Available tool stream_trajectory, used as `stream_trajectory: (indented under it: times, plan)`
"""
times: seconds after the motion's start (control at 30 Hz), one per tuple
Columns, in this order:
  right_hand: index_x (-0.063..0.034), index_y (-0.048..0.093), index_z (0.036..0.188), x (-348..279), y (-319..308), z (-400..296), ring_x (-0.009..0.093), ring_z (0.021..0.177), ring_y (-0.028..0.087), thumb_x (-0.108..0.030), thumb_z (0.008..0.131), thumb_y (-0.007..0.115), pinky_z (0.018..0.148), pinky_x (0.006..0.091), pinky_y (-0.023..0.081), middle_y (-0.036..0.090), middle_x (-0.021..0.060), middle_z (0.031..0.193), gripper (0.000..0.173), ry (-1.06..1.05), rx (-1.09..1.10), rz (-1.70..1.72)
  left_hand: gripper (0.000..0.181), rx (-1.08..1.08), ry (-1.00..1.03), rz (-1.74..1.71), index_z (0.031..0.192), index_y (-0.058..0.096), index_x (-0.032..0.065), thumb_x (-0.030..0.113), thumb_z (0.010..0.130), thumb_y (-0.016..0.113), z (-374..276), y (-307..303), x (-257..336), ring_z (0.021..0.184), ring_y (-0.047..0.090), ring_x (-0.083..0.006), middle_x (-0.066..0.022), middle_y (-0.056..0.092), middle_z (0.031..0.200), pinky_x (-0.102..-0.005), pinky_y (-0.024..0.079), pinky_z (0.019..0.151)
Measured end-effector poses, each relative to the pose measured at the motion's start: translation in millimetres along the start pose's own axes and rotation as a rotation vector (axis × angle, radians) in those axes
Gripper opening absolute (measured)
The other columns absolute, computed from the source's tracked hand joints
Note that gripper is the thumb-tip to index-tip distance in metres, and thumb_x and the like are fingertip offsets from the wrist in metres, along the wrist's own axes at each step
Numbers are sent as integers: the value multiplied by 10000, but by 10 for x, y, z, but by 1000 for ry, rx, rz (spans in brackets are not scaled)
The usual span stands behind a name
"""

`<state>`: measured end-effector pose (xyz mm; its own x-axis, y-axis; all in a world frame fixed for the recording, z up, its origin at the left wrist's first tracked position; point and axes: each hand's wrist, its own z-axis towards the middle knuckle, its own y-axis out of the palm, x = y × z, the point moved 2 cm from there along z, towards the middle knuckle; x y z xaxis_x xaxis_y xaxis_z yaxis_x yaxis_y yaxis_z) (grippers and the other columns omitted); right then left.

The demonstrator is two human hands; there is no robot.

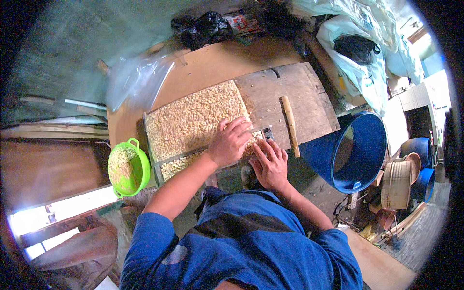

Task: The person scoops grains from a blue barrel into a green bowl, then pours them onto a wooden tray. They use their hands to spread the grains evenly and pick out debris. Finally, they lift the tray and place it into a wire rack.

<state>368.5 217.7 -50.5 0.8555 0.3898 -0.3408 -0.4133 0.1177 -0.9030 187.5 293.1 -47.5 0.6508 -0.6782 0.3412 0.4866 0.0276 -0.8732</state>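
Note:
A slab of pale nut or grain pieces (pixel 195 116) lies on a worn wooden board (pixel 301 94). Along its near side runs a narrow strip of the same pieces (pixel 177 165), set apart by a dark line. My left hand (pixel 232 141) rests over the slab's near right corner and the strip, its fingers bent close together. Fingers spread, my right hand (pixel 270 163) touches the strip's right end. Just beyond its fingertips is a small black and metallic piece (pixel 268 133). My hands hide whether either one grips the strip.
A wooden stick (pixel 289 123) lies across the board's right part. Left of the slab is a green colander (pixel 139 174) with pale pieces inside. Clear plastic sheeting (pixel 137 81) lies behind it. A blue barrel (pixel 359 152) stands at the right, below white plastic bags (pixel 362 72).

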Motion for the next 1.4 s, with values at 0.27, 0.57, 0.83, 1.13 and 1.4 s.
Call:
stream_trajectory:
  times: [0.27, 0.57, 0.83, 1.13, 1.4]
  plan:
    - [-132, 597, 1291, 30, -6, 3, 334, 1327, 440, -294, 861, 702, 1062, 480, 316, 528, 104, 1384, 471, -9, -43, 37, 380, -19, -107, 12, 1174, 662, 109, 376, 912, 593, -80, 33, 186, 1428, 329, -324, -122, 478, 1456, -580, 236, 1113]
    - [-94, 454, 1450, 51, -106, 164, 340, 1417, 343, -557, 863, 638, 1134, 509, 236, 447, 130, 1486, 770, -55, -178, -24, 384, -6, -215, -27, 1190, 669, 120, 388, 928, 584, -262, -10, 142, 1450, 290, -334, -132, 439, 1491, -597, 232, 1110]
    - [-85, 494, 1417, 44, -78, 164, 360, 1403, 357, -643, 662, 776, 1132, 528, 260, 460, 148, 1465, 980, -77, -204, -26, 412, 184, -524, 22, 1246, 652, 101, 325, 902, 623, -1148, -678, 228, 1410, 355, -354, -136, 461, 1475, -505, 261, 1120]
    - [-96, 518, 1404, 56, -3, 112, 400, 1250, 440, -157, 744, 685, 1067, 528, 332, 499, 181, 1329, 684, -148, -156, -50, 658, 446, -970, 4, 1441, 445, 38, 212, 842, 654, -2486, -875, 318, 1403, 332, -422, -226, 386, 1509, -527, 224, 1153]
    - [-108, 530, 1409, -18, -22, 134, 361, 1144, 472, -3, 753, 571, 1014, 494, 358, 516, 169, 1206, 665, -197, -130, -49, 775, 387, -1024, -60, 1505, 347, 42, 212, 832, 691, -2650, -634, 245, 1434, 316, -407, -204, 415, 1504, -529, 236, 1152]
